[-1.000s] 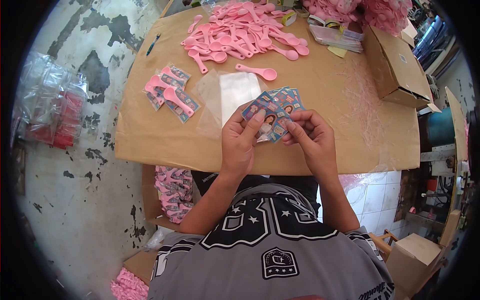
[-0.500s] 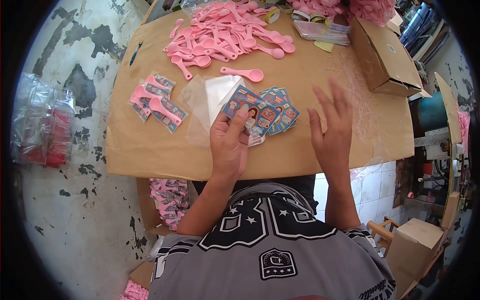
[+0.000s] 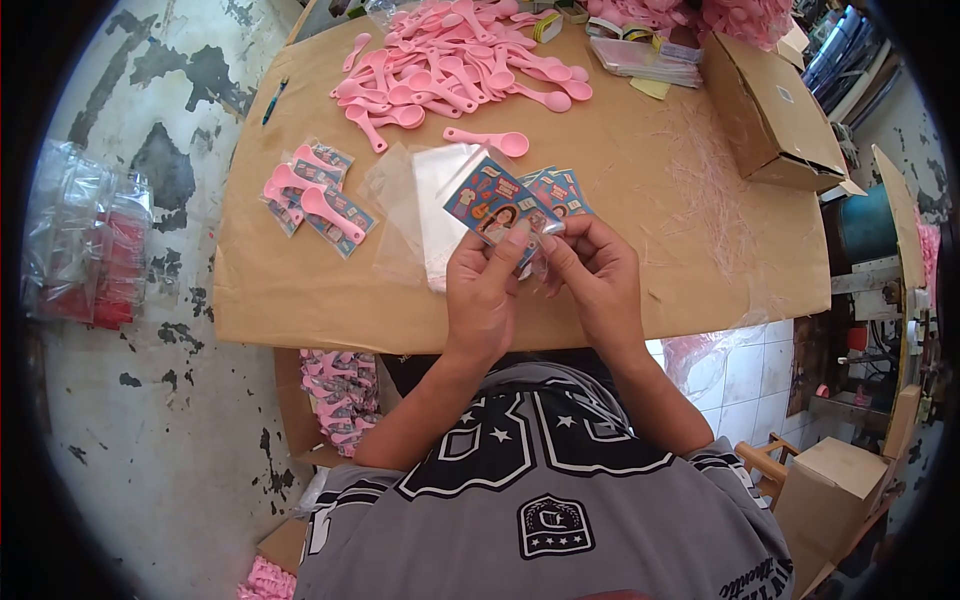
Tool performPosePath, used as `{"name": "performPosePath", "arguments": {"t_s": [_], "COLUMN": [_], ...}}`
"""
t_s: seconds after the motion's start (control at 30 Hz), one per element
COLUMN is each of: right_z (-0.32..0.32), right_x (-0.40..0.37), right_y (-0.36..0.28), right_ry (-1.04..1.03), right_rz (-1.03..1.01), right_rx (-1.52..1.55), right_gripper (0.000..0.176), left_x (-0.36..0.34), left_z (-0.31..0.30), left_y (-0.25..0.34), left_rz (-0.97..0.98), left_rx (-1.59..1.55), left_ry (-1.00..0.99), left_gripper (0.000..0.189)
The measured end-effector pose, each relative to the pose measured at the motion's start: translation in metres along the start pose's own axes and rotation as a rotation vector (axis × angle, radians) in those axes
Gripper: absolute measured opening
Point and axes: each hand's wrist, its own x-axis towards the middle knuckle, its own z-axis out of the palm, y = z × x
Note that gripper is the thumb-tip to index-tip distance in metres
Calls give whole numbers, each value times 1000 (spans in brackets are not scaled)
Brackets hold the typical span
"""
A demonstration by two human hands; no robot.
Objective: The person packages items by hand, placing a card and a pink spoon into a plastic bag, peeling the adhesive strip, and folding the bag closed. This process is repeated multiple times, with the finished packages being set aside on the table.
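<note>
My left hand [image 3: 483, 285] grips a blue printed card [image 3: 488, 205], thumb on its face. At the card's right corner my right hand [image 3: 598, 275] pinches shiny clear plastic that seems to wrap the card. Behind it lies a small stack of matching cards [image 3: 570, 188], partly hidden. Flat clear plastic bags [image 3: 437, 235] rest beside my left hand. A single pink measuring spoon [image 3: 487, 140] lies just beyond the bags. To the left, several pink spoons [image 3: 330, 213] lie on packed blue cards.
A large heap of pink spoons [image 3: 450, 70] covers the table's far side. At the right stands a cardboard box [image 3: 770, 115], near tape rolls and a pack of clear bags [image 3: 645, 62]. A pen [image 3: 274, 101] lies at the left edge. Below, a box holds packed pink spoons [image 3: 340, 400].
My right hand has come in from the right, its spread fingers closing at the card's right corner. The card in my left hand has tilted a little.
</note>
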Motion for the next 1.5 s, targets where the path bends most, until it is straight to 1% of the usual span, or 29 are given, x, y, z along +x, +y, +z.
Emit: {"name": "performPosePath", "arguments": {"t_s": [0.13, 0.2, 0.23, 0.33, 0.43, 0.53, 0.57, 0.67, 0.7, 0.8, 0.9, 1.0, 1.1, 1.13, 1.2, 1.23, 1.33, 1.37, 1.47, 1.5], "right_z": [4, 9, 9, 3, 0, 4, 5, 16, 19, 22, 27, 32, 38, 38, 39, 44, 27, 27, 8, 10], "right_x": [2, 2, 1, 0, -2, -4, -5, -6, -7, -9, -6, -4, 2, 2, 1, 6, 19, 22, 61, 81], "right_y": [2, -3, -2, 3, 9, 8, 7, 4, 2, -3, 1, 6, 21, 17, -1, -10, -26, -33, -48, -53], "right_ry": [16, 40, 19, -37, -66, -74, -83, -73, -60, -55, -16, 16, 53, 53, 55, 4, -382, -393, -277, -276], "right_rz": [-29, -34, -21, 9, 26, 49, 59, 98, 114, 136, 106, 116, -134, -229, -417, -656, -895, -839, -667, -634], "right_rx": [7, 31, 46, 95, 120, 90, 79, 109, 128, 53, 11, -66, -81, -285, -698, -773, -1004, -997, -936, -987], "right_gripper": [15, 17, 17, 18, 15, 14, 13, 12, 12, 12, 14, 18, 28, 35, 51, 50, 30, 13, 17, 18], "left_x": [-7, -8, -9, -8, -4, 8, 11, 18, 18, 19, 15, 13, 14, 14, 17, 19, 27, 30, 36, 36], "left_z": [6, 2, 0, 1, 18, 19, 17, 8, 3, 1, 5, 8, 3, -1, -5, -7, -28, -38, -66, -73], "left_y": [-3, -4, -4, 4, 28, 45, 47, 42, 41, 39, 35, 31, 35, 36, 38, 39, 47, 53, 68, 72], "left_rz": [20, -3, -15, 19, 92, 135, 113, 132, 118, 132, 89, 109, 112, 110, 102, 97, 42, 33, 150, 169], "left_rx": [41, 63, 74, 56, -53, -179, -254, -354, -341, -458, -404, -371, -335, -335, -361, -374, -469, -495, -426, -432], "left_ry": [38, 34, 32, -15, -17, -103, -119, -211, -226, -216, -163, -107, -76, -74, -2, 33, 91, 95, 238, 244], "left_gripper": [26, 25, 25, 37, 56, 69, 67, 66, 64, 58, 52, 50, 49, 49, 46, 45, 41, 38, 37, 38]}}
